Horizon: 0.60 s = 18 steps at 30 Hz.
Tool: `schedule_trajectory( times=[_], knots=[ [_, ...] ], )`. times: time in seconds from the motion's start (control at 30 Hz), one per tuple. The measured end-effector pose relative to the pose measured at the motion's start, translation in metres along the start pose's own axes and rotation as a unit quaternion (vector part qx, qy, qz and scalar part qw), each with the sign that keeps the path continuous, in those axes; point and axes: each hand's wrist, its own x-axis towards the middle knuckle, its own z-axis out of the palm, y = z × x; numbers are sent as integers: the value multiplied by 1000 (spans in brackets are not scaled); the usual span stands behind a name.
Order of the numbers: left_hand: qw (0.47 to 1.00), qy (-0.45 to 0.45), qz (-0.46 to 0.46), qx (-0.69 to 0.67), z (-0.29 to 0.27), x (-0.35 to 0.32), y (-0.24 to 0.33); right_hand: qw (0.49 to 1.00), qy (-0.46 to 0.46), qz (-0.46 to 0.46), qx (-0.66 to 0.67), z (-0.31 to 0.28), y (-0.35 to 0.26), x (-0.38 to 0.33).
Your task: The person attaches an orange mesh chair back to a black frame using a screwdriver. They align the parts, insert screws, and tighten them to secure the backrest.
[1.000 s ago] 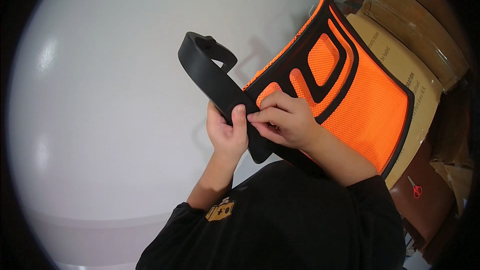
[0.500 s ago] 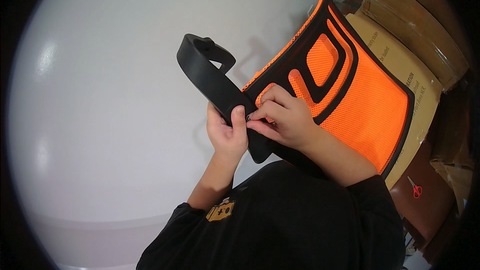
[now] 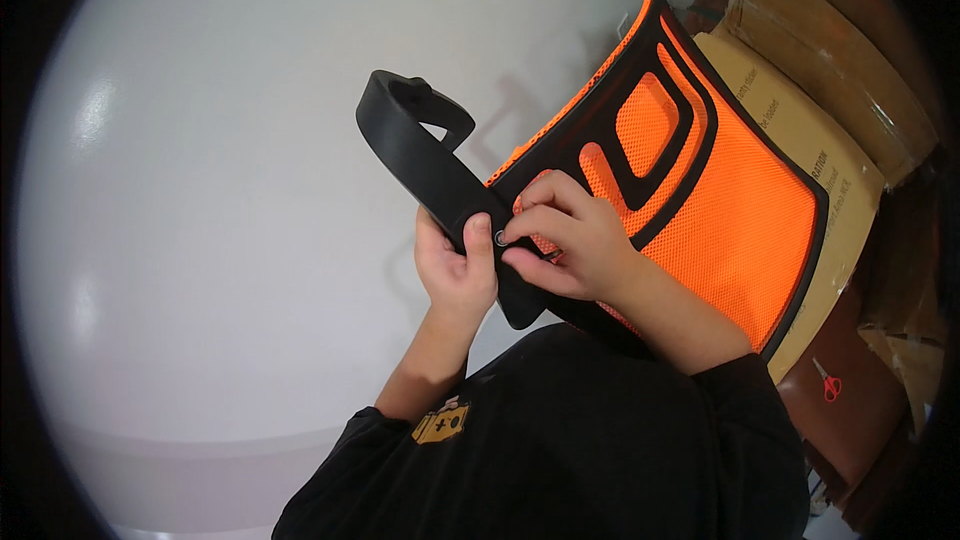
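A black chair armrest point(image 3: 405, 140), bent into a loop at its far end, is gripped near its lower end by my left hand point(image 3: 455, 270), with the thumb along its face. A small round bolt head point(image 3: 501, 237) sits in the armrest beside that thumb. Curled around this bolt is my right hand point(image 3: 575, 240), its index fingertip touching the bolt and its thumb just below. A tiny shiny bit shows under the right fingers, too small to name. Behind and to the right leans a chair backrest point(image 3: 740, 210) of orange mesh in a black frame, partly covered by my right hand and forearm.
Brown cardboard point(image 3: 800, 30) stands behind the backrest, with a tan printed sheet point(image 3: 840, 200) beneath it. Red-handled scissors point(image 3: 829, 382) lie on a brown surface point(image 3: 850, 420) at the lower right. A pale, glossy surface point(image 3: 220, 220) fills the left side.
My right thumb has parted slightly from the index finger, and the bolt head shows more. The armrest and backrest have shifted very slightly in view; my left hand keeps its grip.
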Motion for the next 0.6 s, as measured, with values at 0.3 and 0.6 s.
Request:
schedule_trajectory(
  times=[0.3,0.6],
  knots=[
    [1000,5,-10,7,3,0,2,1000,-7,29,-1,1,-2,-2],
    [1000,3,-12,24,0,-5,-2,981,-47,168,85,-39,-11,8]
  ],
)
